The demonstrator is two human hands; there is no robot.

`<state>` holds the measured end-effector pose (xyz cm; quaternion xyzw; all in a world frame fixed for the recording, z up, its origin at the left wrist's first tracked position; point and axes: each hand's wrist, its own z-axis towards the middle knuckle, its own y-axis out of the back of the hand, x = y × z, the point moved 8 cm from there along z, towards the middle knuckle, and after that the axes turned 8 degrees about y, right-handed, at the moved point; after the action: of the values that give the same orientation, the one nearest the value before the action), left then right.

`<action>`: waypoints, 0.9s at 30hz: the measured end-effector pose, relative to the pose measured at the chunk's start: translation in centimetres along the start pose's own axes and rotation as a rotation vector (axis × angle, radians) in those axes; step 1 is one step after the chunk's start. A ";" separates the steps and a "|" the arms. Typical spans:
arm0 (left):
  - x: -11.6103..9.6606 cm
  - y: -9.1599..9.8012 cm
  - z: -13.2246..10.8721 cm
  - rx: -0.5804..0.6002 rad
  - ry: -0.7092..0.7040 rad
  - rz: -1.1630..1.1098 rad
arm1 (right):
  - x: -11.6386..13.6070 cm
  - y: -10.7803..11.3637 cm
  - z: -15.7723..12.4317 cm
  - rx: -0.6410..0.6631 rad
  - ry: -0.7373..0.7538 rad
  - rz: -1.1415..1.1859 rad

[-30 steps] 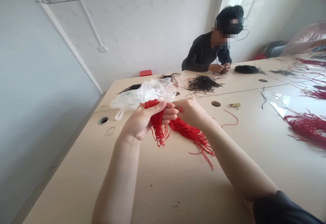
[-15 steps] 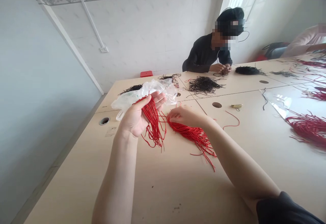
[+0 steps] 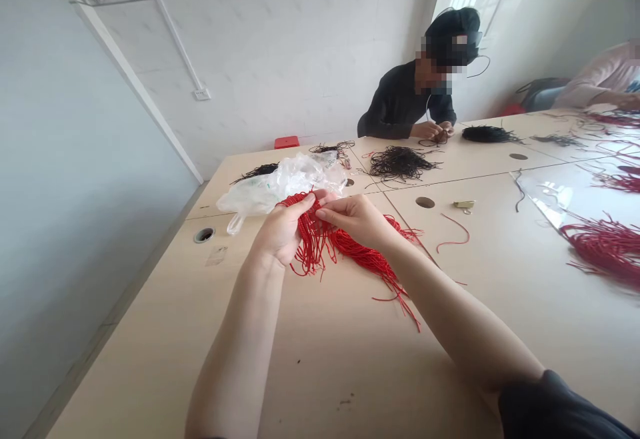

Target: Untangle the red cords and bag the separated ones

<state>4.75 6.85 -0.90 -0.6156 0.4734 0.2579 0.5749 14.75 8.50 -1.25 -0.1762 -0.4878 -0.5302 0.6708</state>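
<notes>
Head view: left hand [image 3: 283, 231] closed around a bunch of thin red cords [image 3: 314, 247], thumb pressed across the strands, loose ends hanging free below the grip. Right hand [image 3: 358, 220] also closed, its fingers pinching the same cords just beside the left hand, a hold that seems to keep the strands taut between both hands. Longer red tails trailing near and right, resting on the pale laminate table [image 3: 320, 372]. Just far of the hands, a crumpled clear plastic bag [image 3: 267, 192], within easy reach. Farther off, a heap of black cords [image 3: 400, 162], then a seated co-worker [image 3: 405, 102], both hands [image 3: 433, 132] bunched together on dark cord. Well right, a mass of red cords [image 3: 605, 246], close at hand for that side of the table.
</notes>
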 end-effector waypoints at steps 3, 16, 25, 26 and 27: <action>0.0 0.3 0.1 -0.013 0.056 -0.111 | -0.4 -0.6 -0.2 0.136 -0.044 0.103; -3.0 1.8 -1.6 -0.012 0.028 -0.388 | -1.2 -3.2 -1.9 0.686 -0.088 0.183; -3.4 3.1 -0.9 -0.074 -0.037 -0.495 | -3.2 1.4 -1.8 0.544 -0.196 -0.217; -3.4 3.3 -0.9 -0.098 -0.044 -0.518 | -3.4 2.1 -1.8 0.508 -0.224 -0.273; -3.4 3.5 -0.9 -0.115 -0.050 -0.538 | -3.7 2.6 -1.8 0.495 -0.254 -0.351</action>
<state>-0.01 7.32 0.61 -0.7444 0.2631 0.1374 0.5981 18.04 10.14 -4.49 0.0143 -0.7044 -0.4767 0.5257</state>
